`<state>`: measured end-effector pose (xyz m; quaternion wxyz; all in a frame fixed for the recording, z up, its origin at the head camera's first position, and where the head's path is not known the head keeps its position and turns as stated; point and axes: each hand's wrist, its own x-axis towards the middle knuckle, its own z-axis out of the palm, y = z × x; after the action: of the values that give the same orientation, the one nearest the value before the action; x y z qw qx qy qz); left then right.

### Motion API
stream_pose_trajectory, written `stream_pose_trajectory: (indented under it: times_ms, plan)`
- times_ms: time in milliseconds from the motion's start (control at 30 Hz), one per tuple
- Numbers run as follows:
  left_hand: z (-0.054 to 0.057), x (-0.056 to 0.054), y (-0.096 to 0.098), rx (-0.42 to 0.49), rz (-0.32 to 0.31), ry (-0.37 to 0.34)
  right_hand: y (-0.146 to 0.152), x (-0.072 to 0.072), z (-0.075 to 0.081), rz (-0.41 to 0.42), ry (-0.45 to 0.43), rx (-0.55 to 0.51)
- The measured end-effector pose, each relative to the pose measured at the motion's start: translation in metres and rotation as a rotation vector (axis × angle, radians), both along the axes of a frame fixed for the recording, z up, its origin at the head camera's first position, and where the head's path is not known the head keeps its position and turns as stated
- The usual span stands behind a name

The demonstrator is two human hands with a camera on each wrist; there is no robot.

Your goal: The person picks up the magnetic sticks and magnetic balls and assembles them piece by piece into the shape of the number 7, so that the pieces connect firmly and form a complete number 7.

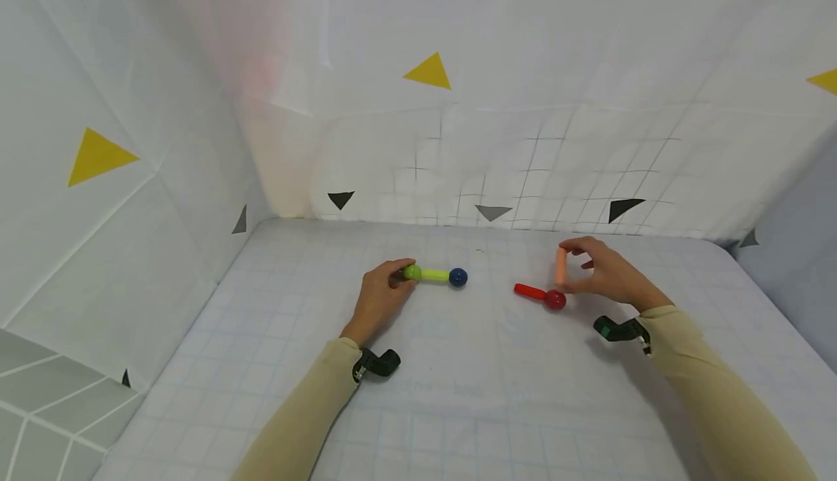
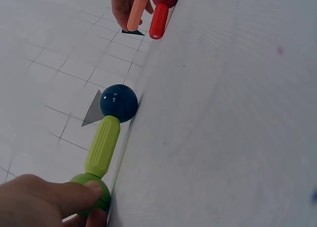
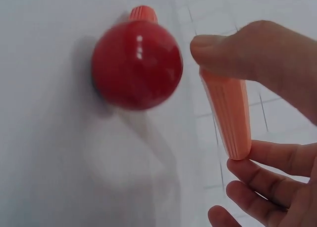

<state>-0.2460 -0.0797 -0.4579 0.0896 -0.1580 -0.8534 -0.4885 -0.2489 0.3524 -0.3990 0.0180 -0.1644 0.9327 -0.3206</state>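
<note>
With thumb and fingers, my left hand (image 1: 382, 298) pinches a green ball (image 2: 90, 193). A yellow-green ribbed rod (image 2: 103, 146) runs from that ball to a dark blue ball (image 2: 119, 103), the three joined in a line. My right hand (image 1: 604, 274) holds an orange ribbed rod (image 3: 227, 113) by its two ends, thumb at one and a finger at the other. Close beside the thumb lies a red ball (image 3: 137, 66), joined to a red rod (image 1: 530, 291) on the table. In the right wrist view the red ball mostly hides its rod.
A white sheet with a faint grid covers the table (image 1: 458, 379). Behind it rises a white back wall (image 1: 366, 147) with black and yellow triangles, and another wall (image 1: 98, 234) stands at the left. Each wrist carries a small dark camera (image 1: 381, 362).
</note>
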Motion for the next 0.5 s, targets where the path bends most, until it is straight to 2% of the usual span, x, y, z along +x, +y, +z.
stream_pose_trajectory:
  times_ms: [267, 500]
  plan:
    - [-0.001, -0.001, -0.001, -0.001, 0.001, 0.001, -0.013, 0.004, -0.004, -0.027, -0.011, -0.034]
    - [-0.004, -0.002, 0.0, 0.004, 0.006, -0.01, -0.026, 0.01, -0.003, -0.014, 0.013, -0.079]
